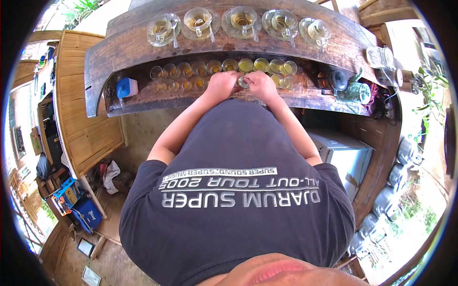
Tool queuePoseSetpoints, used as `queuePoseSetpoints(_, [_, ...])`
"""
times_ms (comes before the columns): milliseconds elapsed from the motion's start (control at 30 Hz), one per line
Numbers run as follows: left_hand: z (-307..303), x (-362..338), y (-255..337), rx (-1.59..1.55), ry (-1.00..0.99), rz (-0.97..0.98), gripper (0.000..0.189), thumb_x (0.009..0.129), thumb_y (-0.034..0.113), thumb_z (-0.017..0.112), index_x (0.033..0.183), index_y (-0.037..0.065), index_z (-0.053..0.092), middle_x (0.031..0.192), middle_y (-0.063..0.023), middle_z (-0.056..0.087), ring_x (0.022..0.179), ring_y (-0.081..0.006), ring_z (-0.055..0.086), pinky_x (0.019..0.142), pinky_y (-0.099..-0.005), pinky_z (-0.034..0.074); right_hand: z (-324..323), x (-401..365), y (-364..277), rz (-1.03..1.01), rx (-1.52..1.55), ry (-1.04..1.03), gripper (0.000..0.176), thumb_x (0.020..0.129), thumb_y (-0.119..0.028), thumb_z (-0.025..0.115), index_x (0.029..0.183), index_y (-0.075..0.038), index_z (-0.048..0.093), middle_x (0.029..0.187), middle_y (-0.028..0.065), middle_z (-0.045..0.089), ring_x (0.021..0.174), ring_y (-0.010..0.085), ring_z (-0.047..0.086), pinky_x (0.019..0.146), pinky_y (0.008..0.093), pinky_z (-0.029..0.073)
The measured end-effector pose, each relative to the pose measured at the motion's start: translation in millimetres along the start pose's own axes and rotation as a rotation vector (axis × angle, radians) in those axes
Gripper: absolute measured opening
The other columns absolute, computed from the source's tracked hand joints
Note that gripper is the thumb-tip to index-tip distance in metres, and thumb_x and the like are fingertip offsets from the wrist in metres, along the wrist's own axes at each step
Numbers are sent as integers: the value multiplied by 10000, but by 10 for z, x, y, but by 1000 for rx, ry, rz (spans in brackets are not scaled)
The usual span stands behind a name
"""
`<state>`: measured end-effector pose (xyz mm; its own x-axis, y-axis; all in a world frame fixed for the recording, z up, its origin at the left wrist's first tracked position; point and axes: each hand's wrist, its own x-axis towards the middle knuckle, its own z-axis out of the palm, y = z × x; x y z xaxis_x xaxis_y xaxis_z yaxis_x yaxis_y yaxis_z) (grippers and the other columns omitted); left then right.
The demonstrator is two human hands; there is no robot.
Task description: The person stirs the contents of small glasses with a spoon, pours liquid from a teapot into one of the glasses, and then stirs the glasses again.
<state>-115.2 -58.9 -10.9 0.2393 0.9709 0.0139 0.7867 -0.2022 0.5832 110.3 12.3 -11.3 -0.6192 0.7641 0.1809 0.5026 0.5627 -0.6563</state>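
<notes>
- The left hand point(221, 86) and the right hand point(262, 86) met over the wooden tabletop point(143, 102), knuckles close together.
- The fingers point(234, 82) of both hands were curled inward and pinched a small glass point(243, 82) from either side.
- The small glass sat right between the two sets of fingers, low over the tabletop. Whether it touched the wood could not be told.
- Just beyond the fingers ran a row of glasses point(210, 66) holding yellowish liquid, stretching away to both sides.
- A second, nearer line of the same glasses lay level with the fingers: several to their left and a few just to their right.
- Well beyond the fingers, on the raised tabletop point(114, 52), stood five glass cups point(243, 20) on saucers, each with a spoon.
- Far to the left of the fingers a blue box point(126, 87) stood at the end of the lower tabletop.
- Far to the right of the fingers stood a greenish glass pot point(357, 91), with clear jars point(380, 56) beyond it.
- Below and to the right of the fingers, under the tabletop, stood a white cabinet point(343, 155).
</notes>
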Motion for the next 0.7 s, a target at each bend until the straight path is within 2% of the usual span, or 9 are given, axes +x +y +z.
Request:
queuePoseSetpoints(100, [33,-19,-22,-10,92,63,595,900,421,908,1385,102,778,1227,-138,827,1088,-398,794,888,-516,632,-21,42,29,45,-14,35,116,1000,-204,785,1008,-107,846,1011,93,838,982,362,776,853,498,627])
queuePoseSetpoints(200, [27,-12,-22,-6,17,8,590,904,426,904,1381,104,779,1230,-136,826,1091,-395,795,889,-514,633,32,55,32,49,22,82,116,1002,-204,783,1003,-107,845,1002,96,836,988,368,777,857,502,626])
queuePoseSetpoints(333, [22,4,-40,-6,11,15,580,908,431,900,1373,106,779,1214,-131,824,1087,-390,796,884,-514,632,22,0,20,35,21,11,107,1000,-187,776,1000,-104,844,988,107,832,987,370,779,863,502,626])
queuePoseSetpoints(400, [31,-11,-20,-28,77,47,562,910,432,895,1355,108,782,1186,-129,820,1075,-393,794,878,-516,630,-7,44,44,66,-6,46,105,1001,-183,775,1001,-103,843,986,108,832,983,371,779,863,501,627])
queuePoseSetpoints(467, [17,-13,-6,-23,53,27,559,910,433,895,1351,109,782,1178,-128,819,1072,-393,793,878,-516,628,-2,28,37,103,-31,80,103,1002,-178,774,1002,-102,843,985,109,831,979,371,778,863,501,628])
queuePoseSetpoints(533, [19,-1,-9,-14,29,11,557,910,434,895,1347,110,781,1169,-127,817,1069,-393,792,877,-515,627,48,23,28,8,58,73,103,1001,-183,781,1001,-101,843,984,109,833,973,371,780,861,502,629])
queuePoseSetpoints(700, [19,-4,-11,-20,26,9,579,890,431,911,1356,114,781,1171,-133,818,1084,-395,789,884,-513,625,25,33,75,25,-2,84,106,996,-195,793,1002,-103,846,983,102,835,970,366,786,858,500,630])
